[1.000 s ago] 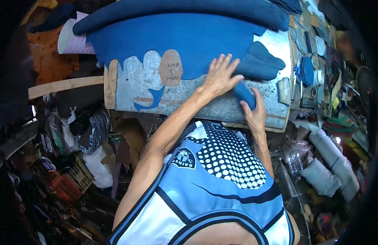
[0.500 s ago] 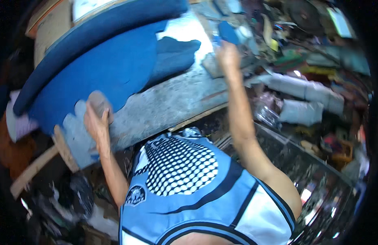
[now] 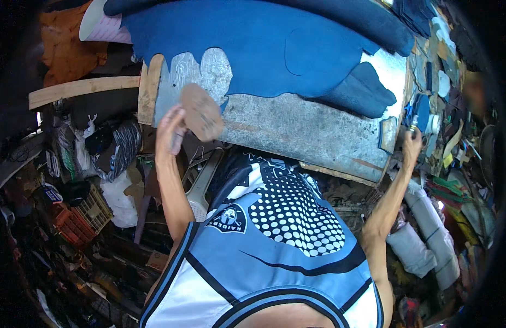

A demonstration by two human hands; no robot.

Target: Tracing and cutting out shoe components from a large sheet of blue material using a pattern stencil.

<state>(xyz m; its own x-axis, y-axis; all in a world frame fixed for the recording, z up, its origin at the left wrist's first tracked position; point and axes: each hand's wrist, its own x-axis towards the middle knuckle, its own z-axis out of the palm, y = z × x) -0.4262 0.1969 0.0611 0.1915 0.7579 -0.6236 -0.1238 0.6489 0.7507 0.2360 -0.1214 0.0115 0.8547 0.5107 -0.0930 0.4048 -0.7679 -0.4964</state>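
Note:
A rounded brown cardboard template is pinched in the fingers of my left hand, tilted above the bench's near-left edge. Below it lies a large blue leather hide, its near edge cut into scallops and its far part rolled up. A thin curved line is drawn on the hide. At the bench's right end, my right hand has its fingers closed round a small silvery thing, too small to name. Just past that hand lies a blue piece.
The grey metal-topped bench has a wooden near edge. Wooden boards jut out at its left. Scraps crowd the right side, with wrapped white bundles lower down. Plastic bags and a red crate stand at left.
My left hand has lifted the template off the bench top. My right hand stays out at the bench's right end, by the blue piece. The view has swung round to the left.

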